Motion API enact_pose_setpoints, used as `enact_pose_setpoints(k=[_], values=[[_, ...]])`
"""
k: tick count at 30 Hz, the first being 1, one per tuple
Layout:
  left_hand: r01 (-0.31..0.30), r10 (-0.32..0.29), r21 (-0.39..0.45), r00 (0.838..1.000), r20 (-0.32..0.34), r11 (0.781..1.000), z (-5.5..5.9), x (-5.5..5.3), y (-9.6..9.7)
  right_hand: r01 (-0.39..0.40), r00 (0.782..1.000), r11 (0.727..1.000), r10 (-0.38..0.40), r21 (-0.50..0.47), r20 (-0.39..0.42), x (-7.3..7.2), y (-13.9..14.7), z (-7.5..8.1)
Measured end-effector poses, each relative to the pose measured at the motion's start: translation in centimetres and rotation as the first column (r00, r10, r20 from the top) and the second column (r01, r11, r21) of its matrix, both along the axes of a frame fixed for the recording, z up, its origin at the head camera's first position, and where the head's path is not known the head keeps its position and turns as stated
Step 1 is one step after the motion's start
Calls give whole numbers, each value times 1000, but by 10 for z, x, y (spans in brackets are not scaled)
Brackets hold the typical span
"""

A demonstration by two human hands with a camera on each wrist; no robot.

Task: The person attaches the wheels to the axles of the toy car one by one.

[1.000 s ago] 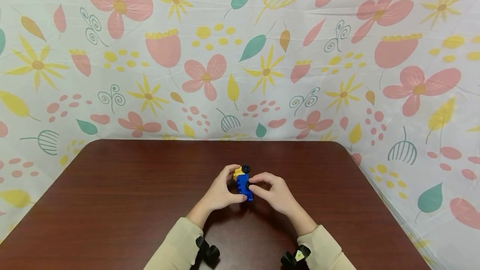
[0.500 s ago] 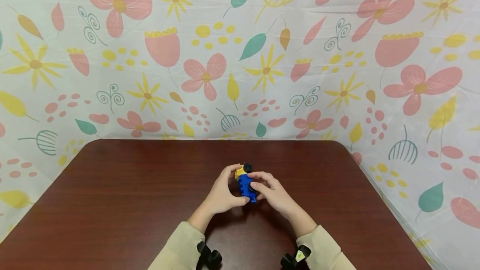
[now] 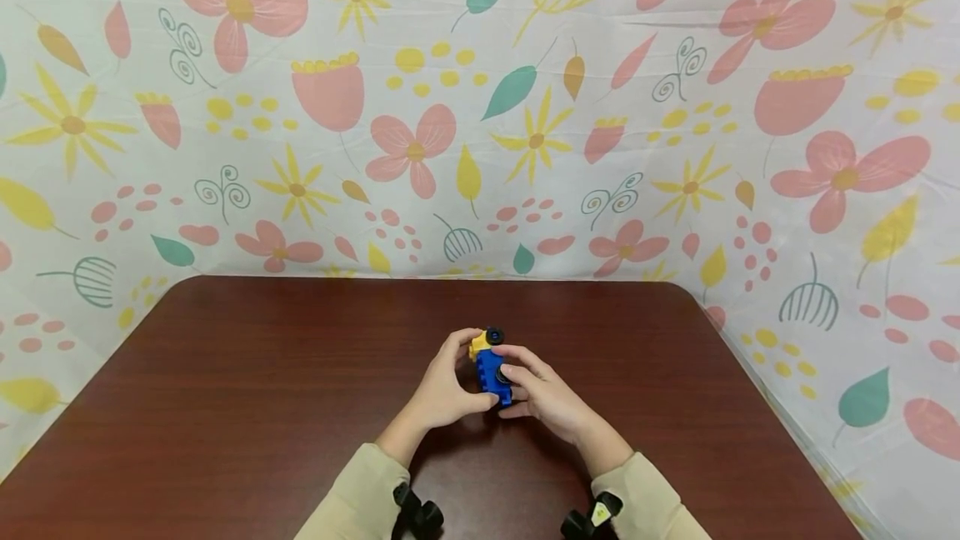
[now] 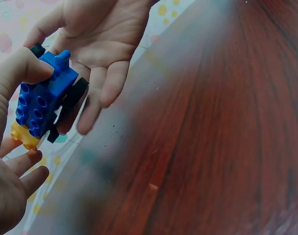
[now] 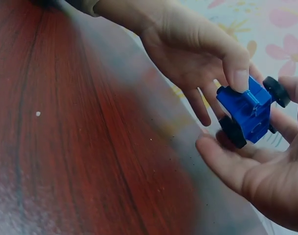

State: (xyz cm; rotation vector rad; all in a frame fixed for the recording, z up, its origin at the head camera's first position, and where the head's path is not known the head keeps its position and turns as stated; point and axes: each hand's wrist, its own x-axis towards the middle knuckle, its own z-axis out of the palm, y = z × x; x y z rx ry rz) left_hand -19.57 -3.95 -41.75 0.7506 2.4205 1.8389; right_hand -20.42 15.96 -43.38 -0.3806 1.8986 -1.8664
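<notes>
Both hands meet at a small toy car (image 3: 488, 367) made of blue and yellow blocks, held above the table. Its studs (image 4: 37, 115) face left, and black wheels stick out on its sides. My left hand (image 3: 441, 388) holds it by the ends, thumb on the blue end and fingers at the yellow end (image 4: 25, 137). From the right, my right hand (image 3: 557, 400) grips the car at its wheels, the thumb on one wheel (image 5: 276, 91) and fingers by the opposite wheel (image 5: 232, 131). Its other fingers extend loosely beneath.
The dark red-brown table (image 3: 247, 390) has rounded far corners. A white cloth (image 3: 465, 40) printed with flowers and leaves hangs behind it and along its sides. Black devices (image 3: 418, 512) sit at both sleeve cuffs.
The toy car has shifted slightly right and turned a little, showing more of its wheel side. My right fingers have spread lower around it; the left hand keeps its hold.
</notes>
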Motion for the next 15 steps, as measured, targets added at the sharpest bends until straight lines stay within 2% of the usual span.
enact_pose_setpoints(k=[5,15], values=[[2,-2,8,1000,-8,1000,-1,0,1,9,999,998,-6,-67,42,0,0,-2],[-4,4,-8,1000,-22,1000,-2,0,2,37,999,993,-34,-113,28,1,-2,-5]])
